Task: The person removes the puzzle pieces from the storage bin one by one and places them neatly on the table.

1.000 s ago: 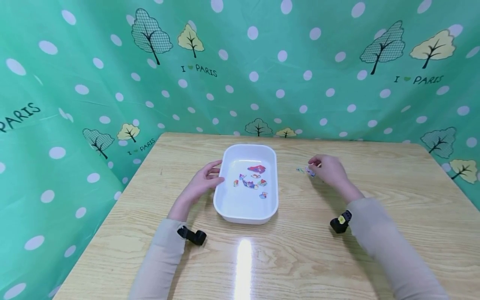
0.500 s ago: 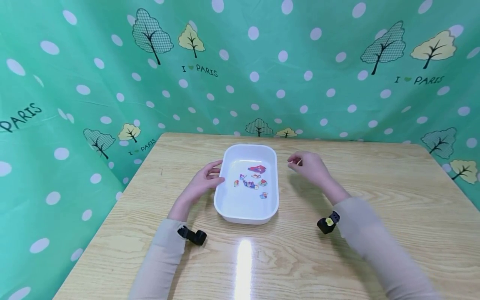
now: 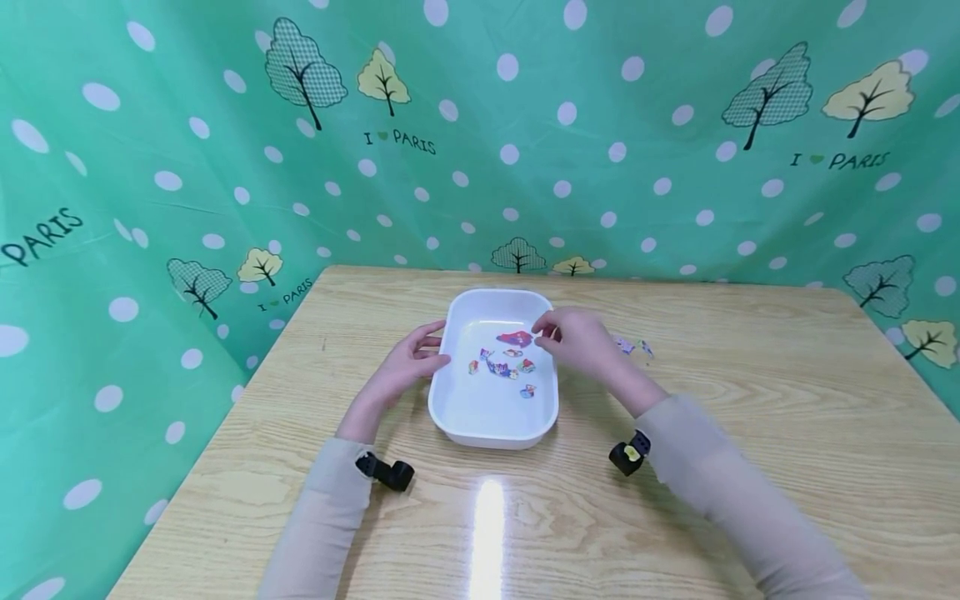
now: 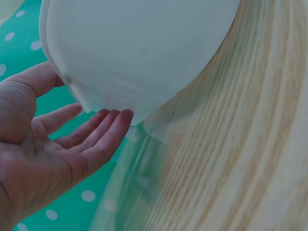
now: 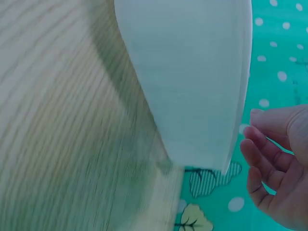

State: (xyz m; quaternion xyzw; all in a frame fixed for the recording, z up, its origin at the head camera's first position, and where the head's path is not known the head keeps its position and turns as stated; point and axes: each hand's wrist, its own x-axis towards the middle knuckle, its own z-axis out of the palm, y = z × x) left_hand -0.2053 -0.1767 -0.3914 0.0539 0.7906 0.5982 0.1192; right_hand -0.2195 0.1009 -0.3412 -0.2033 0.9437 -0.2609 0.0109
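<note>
The white plastic tray (image 3: 492, 417) holds several small colourful stickers, including a red and purple one (image 3: 515, 338) and a mermaid-like one (image 3: 498, 368) near the middle. My left hand (image 3: 405, 362) holds the tray by its left side, thumb at the rim and fingers along the outer wall; in the left wrist view that hand (image 4: 53, 144) touches the wall. Over the right rim, my right hand (image 3: 581, 342) has thumb and forefinger pinched together, with a tiny pale bit of sticker barely showing at the tips. In the right wrist view, this hand (image 5: 281, 163) is beside the rim.
On the wooden table (image 3: 750, 358), a purple sticker (image 3: 623, 344) and a bluish one (image 3: 647, 348) lie right of the tray. A green dotted curtain (image 3: 562, 133) hangs behind and at the left. A light reflection crosses the table front.
My right hand has moved left from the stickers on the table to over the tray's right rim. The left hand and the tray stay in place.
</note>
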